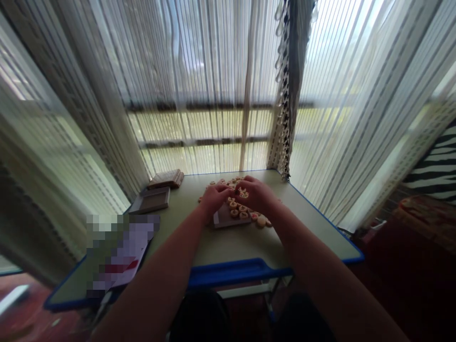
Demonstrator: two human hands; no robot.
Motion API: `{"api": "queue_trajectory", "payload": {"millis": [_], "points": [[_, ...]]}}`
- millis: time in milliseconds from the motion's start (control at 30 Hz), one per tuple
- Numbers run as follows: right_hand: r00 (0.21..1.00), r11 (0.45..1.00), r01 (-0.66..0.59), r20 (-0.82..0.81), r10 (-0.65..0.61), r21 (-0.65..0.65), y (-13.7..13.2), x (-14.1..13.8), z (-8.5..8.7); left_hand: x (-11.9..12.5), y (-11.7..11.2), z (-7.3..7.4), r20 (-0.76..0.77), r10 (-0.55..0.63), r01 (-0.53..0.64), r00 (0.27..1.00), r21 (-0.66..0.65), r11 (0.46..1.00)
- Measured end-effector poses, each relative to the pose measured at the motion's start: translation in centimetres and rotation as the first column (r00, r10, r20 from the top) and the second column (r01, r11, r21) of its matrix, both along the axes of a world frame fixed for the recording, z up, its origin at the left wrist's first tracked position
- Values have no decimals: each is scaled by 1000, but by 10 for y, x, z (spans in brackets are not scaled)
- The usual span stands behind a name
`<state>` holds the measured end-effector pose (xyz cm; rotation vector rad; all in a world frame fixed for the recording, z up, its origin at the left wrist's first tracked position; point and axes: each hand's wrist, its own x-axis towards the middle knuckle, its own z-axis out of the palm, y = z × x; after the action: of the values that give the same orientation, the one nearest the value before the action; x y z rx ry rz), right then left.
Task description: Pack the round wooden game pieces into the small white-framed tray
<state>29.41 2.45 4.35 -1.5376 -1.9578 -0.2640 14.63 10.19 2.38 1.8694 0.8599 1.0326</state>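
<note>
My left hand and my right hand meet fingertip to fingertip over a shallow wooden box. The left fingers are pinched together, and what they hold is hidden. The right hand curls around a round wooden Chinese chess piece, which shows between thumb and fingers. Several Chinese chess pieces sit in rows in the right part of the box. More loose pieces lie on the table beside the box at its right, and others are spread behind my hands, partly covered by them.
The pale table has a blue rim. At its left stand another shallow tray and a folded board-like stack. A partly pixelated flat device lies near the left edge. Sheer curtains hang close behind the table.
</note>
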Motion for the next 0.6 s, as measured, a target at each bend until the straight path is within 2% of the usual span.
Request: {"api": "queue_trajectory", "payload": {"millis": [133, 233, 400, 600], "points": [[999, 999, -37, 0, 37, -39, 2, 0, -2, -2, 9, -4, 0, 112, -111, 994, 113, 987], [993, 985, -107, 41, 113, -138, 3, 0, -4, -2, 10, -5, -48, 157, -147, 986, 166, 975], [982, 945, -155, 61, 180, -287, 0, -2, -5, -2, 5, -3, -116, 171, -142, 978, 220, 965], [987, 935, -112, 69, 143, -337, -1, -2, -4, -1, 3, -5, -157, 146, -118, 977, 180, 977]]}}
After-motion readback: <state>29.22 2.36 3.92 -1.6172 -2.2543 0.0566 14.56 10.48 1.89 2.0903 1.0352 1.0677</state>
